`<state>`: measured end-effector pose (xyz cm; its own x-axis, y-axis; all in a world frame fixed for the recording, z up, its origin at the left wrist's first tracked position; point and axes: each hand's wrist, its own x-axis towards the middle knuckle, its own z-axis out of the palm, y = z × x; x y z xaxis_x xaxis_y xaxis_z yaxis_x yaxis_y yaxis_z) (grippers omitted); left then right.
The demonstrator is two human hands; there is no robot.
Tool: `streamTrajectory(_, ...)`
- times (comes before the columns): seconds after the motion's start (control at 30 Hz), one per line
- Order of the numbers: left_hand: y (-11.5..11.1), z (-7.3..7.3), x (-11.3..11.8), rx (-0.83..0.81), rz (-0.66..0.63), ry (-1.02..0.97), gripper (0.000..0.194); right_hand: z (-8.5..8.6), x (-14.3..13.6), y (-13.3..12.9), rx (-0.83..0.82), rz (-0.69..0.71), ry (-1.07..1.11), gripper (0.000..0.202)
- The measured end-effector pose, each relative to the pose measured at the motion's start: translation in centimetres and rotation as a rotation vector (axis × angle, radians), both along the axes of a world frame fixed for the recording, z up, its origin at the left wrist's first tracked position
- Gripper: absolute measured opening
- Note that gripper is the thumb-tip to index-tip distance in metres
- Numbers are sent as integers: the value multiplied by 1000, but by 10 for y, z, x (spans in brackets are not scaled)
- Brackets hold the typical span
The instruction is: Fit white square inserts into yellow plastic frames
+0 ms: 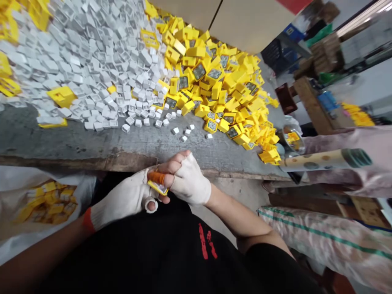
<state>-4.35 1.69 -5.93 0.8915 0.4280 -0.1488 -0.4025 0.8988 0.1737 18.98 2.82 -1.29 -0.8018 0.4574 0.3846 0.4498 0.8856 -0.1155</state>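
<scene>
Both my hands wear white fingerless gloves and meet in front of my body, just off the bench edge. My left hand (130, 195) is closed around a small yellow plastic case (158, 188), with an orange tint on my fingers beside it. My right hand (191, 179) is curled over the same case from the other side, its fingertips pressed on it. What lies under the right fingers is hidden. Beyond my hands, a few loose small white plastic caps (187, 132) lie on the bench (147, 143).
A large heap of white plastic pieces (92, 57) covers the bench's left. Yellow cases (220, 77), several with grey inserts, are piled to the right. A bag of yellow pieces (49, 204) stands at lower left. A patterned roll (324, 159) juts out at right, above wrapped sacks (324, 237).
</scene>
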Motion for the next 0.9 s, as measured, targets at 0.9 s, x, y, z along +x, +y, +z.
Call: streamTrajectory(0.9,4,33,29,251,487,591,54,-9,128,37,-907,-824,314,32)
